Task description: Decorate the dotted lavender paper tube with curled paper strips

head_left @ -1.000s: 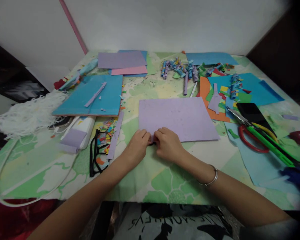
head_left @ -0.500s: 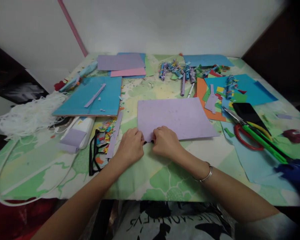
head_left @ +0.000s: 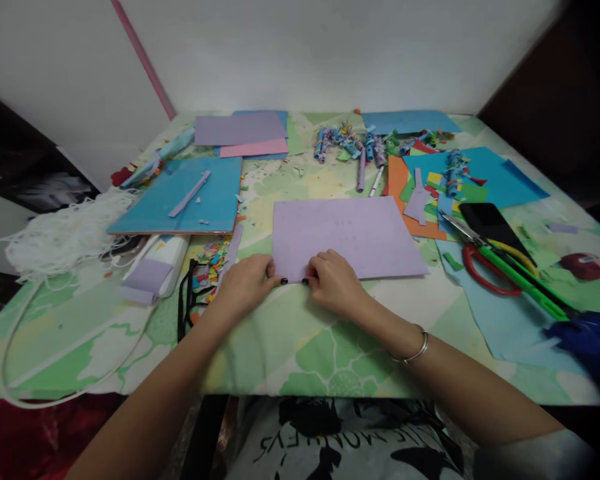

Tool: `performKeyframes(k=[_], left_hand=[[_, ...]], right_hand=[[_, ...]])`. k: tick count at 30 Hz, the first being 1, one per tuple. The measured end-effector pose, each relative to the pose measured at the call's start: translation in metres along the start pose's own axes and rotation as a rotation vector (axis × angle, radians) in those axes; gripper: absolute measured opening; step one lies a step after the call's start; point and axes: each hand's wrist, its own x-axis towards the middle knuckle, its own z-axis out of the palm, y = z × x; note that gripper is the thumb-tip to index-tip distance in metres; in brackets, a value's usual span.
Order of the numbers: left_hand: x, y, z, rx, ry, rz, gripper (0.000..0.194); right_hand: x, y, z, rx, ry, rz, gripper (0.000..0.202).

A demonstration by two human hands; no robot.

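Observation:
A purple paper sheet (head_left: 350,233) lies on the patterned tablecloth in front of me. At its near left corner my left hand (head_left: 250,280) has thumb and fingers closed on the paper's edge. My right hand (head_left: 333,280) is curled over the near edge a little further right, its fingers pinching the paper. Both dark-nailed thumbs point toward each other along that edge, with a short stretch of paper showing between them.
Scissors (head_left: 480,247), a black phone (head_left: 495,223) and coloured paper scraps lie to the right. On the left are a blue folder (head_left: 190,193), black glasses (head_left: 186,300) and white string (head_left: 70,230). Fringed paper rolls (head_left: 363,150) lie at the back.
My left hand has shifted slightly left, away from my right hand, and its thumb now shows stretched along the edge. The view has moved slightly.

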Motion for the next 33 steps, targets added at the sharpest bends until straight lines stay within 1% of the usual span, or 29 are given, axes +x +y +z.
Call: performKeyframes(k=[3, 6, 8, 11, 13, 16, 19, 24, 30, 33], left_hand=[[0.000, -0.004, -0.003, -0.068, -0.013, 0.015, 0.015], [-0.001, -0.009, -0.003, -0.135, 0.000, 0.036, 0.009], [-0.002, -0.009, -0.003, -0.179, 0.054, 0.014, 0.006], [-0.005, -0.002, 0.000, -0.235, 0.192, -0.017, 0.006], [-0.006, 0.005, 0.003, -0.241, 0.247, 0.053, 0.008], [-0.004, 0.014, 0.009, -0.131, 0.263, 0.217, 0.021], [0.002, 0.019, 0.013, -0.019, 0.227, 0.280, 0.026], [0.018, 0.021, 0.011, -0.006, 0.099, 0.277, 0.032], [0.027, 0.021, 0.005, 0.039, -0.020, 0.234, 0.036], [0.023, 0.021, 0.006, 0.061, -0.010, 0.207, 0.033]], right_hand=[[-0.005, 0.012, -0.006, 0.037, -0.028, -0.029, 0.006], [-0.011, 0.020, -0.009, 0.004, -0.038, -0.056, 0.011], [-0.013, 0.020, -0.009, -0.043, -0.027, -0.052, 0.013], [-0.011, 0.014, -0.008, -0.095, -0.036, -0.024, 0.013], [-0.008, 0.010, -0.009, -0.129, -0.057, 0.003, 0.010], [-0.003, 0.007, -0.013, -0.168, -0.087, 0.051, 0.010], [0.001, 0.005, -0.017, -0.163, -0.134, 0.100, 0.015], [0.004, 0.005, -0.021, -0.138, -0.178, 0.146, 0.022], [0.006, 0.012, -0.022, -0.114, -0.217, 0.165, 0.017], [0.003, 0.018, -0.023, -0.098, -0.202, 0.159, 0.011]])
